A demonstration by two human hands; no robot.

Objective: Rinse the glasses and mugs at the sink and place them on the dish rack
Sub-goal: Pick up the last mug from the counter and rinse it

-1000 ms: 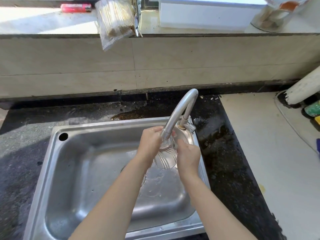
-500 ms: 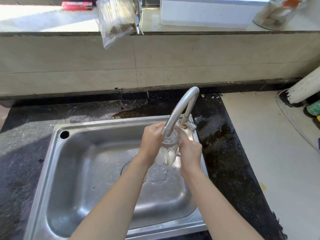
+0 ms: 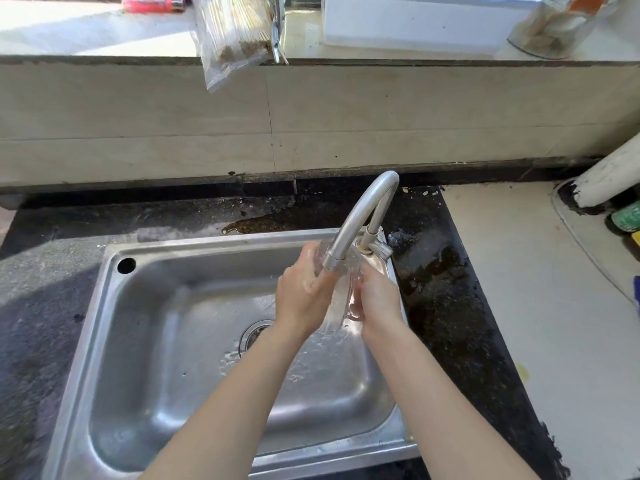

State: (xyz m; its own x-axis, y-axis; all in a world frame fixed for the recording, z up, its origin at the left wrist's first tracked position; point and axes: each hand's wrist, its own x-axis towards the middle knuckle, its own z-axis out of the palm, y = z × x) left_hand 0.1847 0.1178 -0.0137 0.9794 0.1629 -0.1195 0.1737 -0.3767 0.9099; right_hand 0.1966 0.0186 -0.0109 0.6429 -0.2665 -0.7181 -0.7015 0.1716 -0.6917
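Note:
A clear glass mug [image 3: 343,299] sits between both hands under the spout of the curved steel faucet [image 3: 363,216], over the steel sink [image 3: 145,341]. My left hand [image 3: 304,296] wraps round the mug's left side. My right hand [image 3: 379,299] grips its right side by the handle. Water runs down over the glass and splashes onto the sink floor near the drain [image 3: 256,336]. Much of the mug is hidden by my fingers and the spout.
Dark wet stone counter [image 3: 446,306] surrounds the sink; a pale worktop [image 3: 554,323] lies to the right. A white pipe [image 3: 609,174] and a green can [image 3: 628,218] stand at far right. On the sill: a plastic bag [image 3: 232,32], a red lighter [image 3: 152,3], a white box [image 3: 415,22].
The mug has turned in my hands under the running water, and my left hand has shifted further round it. Both hands stay under the spout.

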